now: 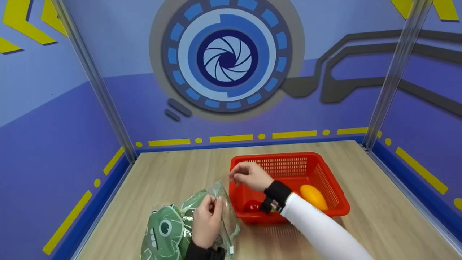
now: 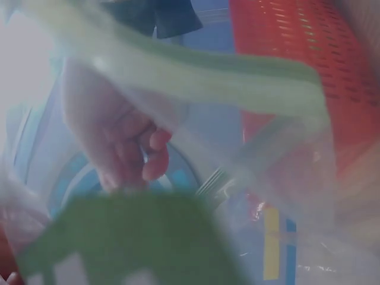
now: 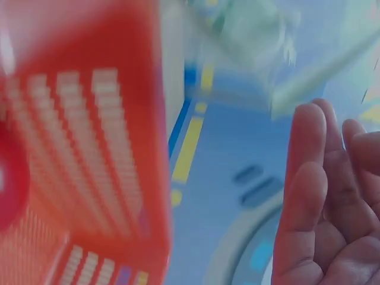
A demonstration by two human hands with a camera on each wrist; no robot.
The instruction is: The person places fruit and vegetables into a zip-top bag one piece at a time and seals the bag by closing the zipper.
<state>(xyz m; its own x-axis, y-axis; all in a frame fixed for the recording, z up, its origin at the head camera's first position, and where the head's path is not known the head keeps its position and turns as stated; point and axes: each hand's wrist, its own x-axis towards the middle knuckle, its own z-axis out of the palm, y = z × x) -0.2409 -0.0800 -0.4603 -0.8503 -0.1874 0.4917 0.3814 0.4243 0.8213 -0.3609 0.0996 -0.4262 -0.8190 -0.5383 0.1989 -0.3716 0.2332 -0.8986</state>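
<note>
A clear zip bag point(image 1: 228, 220) printed with a green cartoon face point(image 1: 164, 231) lies on the table's left front part. My left hand point(image 1: 207, 222) pinches it near its zip edge, thumb against the bent index finger. In the left wrist view, the see-through plastic and the green print point(image 2: 130, 237) fill much of the picture, blurred. Over the left rim of a red basket point(image 1: 334, 184) hovers my right hand point(image 1: 251, 176), its fingers loosely bent with nothing between them. Inside the basket sit a yellow-orange mango-shaped fruit point(image 1: 313, 196) and a shiny red round fruit point(image 1: 252, 206), partly covered by the wrist camera.
Pale wood-grain table point(image 1: 169, 173) lies under everything. Blue and purple printed panels point(image 1: 119, 104) enclose it at the back and both sides, with metal posts point(image 1: 391, 72) at the corners. The basket stands right of the bag, close to its opening side.
</note>
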